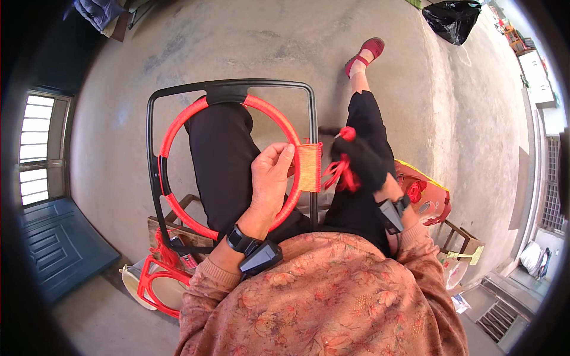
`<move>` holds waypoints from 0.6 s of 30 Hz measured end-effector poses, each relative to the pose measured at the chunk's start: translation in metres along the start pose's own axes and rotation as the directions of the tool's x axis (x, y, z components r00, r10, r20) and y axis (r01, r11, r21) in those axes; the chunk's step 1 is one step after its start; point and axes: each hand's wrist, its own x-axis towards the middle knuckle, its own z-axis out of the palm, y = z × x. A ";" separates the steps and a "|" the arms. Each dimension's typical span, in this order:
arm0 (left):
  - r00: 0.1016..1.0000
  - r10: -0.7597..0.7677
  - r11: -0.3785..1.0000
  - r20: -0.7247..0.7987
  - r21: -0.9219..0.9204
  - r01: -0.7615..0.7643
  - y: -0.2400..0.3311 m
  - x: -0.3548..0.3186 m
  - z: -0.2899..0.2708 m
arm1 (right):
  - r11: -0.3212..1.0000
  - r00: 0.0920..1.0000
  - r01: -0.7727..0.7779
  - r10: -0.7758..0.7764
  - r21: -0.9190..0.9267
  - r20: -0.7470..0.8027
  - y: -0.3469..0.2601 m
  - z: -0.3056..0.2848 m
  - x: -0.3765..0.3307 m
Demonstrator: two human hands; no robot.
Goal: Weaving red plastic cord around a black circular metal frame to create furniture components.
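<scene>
A black rectangular frame (312,107) with a ring (178,121) inside it rests over my lap, mostly across my left thigh. Red cord wraps most of the ring; bare black sections show at its top and left side. Between the ring's right side and the frame's right bar, a woven orange-red cord panel (308,169) is stretched. My left hand (270,178) pinches the ring's right side beside this panel. Just right of the frame, my right hand (367,159), in a black glove, is closed round a bundle of red cord (341,172), whose loose strands hang out; the glove is slightly blurred.
At my right stands a red bag (436,199) with red cord in it. A second red frame (145,285) leans by a pale bucket (133,279) at lower left. Wooden seat parts show on both sides. A black plastic bag (452,21) lies far right on the concrete floor.
</scene>
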 end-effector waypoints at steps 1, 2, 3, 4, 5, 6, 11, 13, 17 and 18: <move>1.000 -0.002 1.000 0.000 0.001 0.002 0.000 0.000 0.000 | 0.996 0.991 -0.067 0.073 -0.062 0.112 -0.001 0.008 0.001; 1.000 -0.003 1.000 0.009 -0.009 0.003 0.000 0.001 -0.001 | 0.989 0.974 -0.110 0.126 -0.095 0.189 -0.002 0.014 0.001; 1.000 -0.006 1.000 0.000 0.000 0.006 0.000 0.002 -0.001 | 0.988 0.964 -0.137 0.149 -0.069 0.221 -0.004 0.017 0.001; 1.000 -0.011 1.000 0.000 -0.002 0.011 0.000 0.003 -0.001 | 0.992 0.956 -0.124 0.111 0.033 0.272 -0.006 0.016 0.000; 1.000 -0.022 1.000 0.003 -0.012 0.022 0.000 0.003 -0.001 | 0.984 0.964 -0.172 0.160 0.040 0.211 -0.008 0.015 -0.001; 1.000 -0.022 1.000 0.007 -0.001 0.022 0.000 0.004 0.000 | 0.969 0.984 -0.136 0.108 0.207 0.140 -0.011 0.013 -0.002; 0.990 -0.133 0.987 0.052 -0.081 0.137 0.003 0.003 0.007 | 0.683 0.962 0.160 0.055 0.713 -0.269 -0.023 0.020 0.006; 0.968 -0.206 0.968 0.144 -0.114 0.223 0.006 0.000 0.009 | 0.573 0.964 0.233 -0.031 0.785 -0.264 -0.026 0.024 0.011; 0.942 -0.189 0.953 0.278 -0.179 0.244 0.011 -0.003 0.010 | 0.659 0.945 0.258 -0.019 0.707 -0.327 -0.023 0.023 0.015; 0.941 -0.188 0.952 0.282 -0.182 0.245 0.012 -0.004 0.011 | 0.707 0.950 0.193 0.038 0.680 -0.309 -0.021 0.021 0.015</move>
